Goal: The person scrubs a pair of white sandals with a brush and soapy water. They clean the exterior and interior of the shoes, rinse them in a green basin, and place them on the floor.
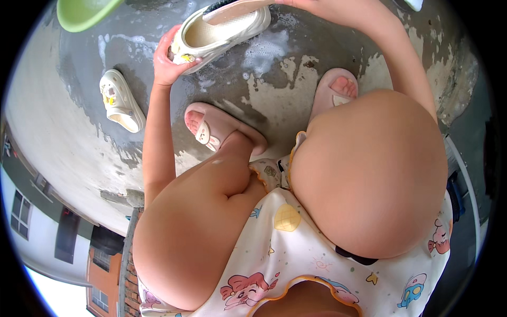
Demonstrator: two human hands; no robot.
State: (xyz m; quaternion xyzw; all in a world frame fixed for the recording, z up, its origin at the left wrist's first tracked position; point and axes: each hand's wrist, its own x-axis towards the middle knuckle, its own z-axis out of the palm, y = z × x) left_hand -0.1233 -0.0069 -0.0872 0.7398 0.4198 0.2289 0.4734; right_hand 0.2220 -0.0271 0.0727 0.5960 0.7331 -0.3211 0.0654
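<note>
My left hand (168, 59) grips the toe end of a white clog (227, 49), thumb on top beside its yellow and white charms. The clog is tilted, its opening facing up. At the top edge, my right hand (311, 5) is partly cut off, with its fingers at the end of a pale handle. That handle belongs to a scrubbing brush (239, 11) with dark bristles, which reaches over the clog's opening. Whether the bristles touch the clog is hard to tell. A matching white clog (122, 101) lies on the ground left of my left forearm.
Soap foam (266, 51) and water spread over the concrete ground (273, 99). A light green basin (87, 18) stands at the upper left. Pink slippers (204, 126) are on my feet. A brick wall (130, 269) is at lower left, a pale hose or pipe (468, 186) at right.
</note>
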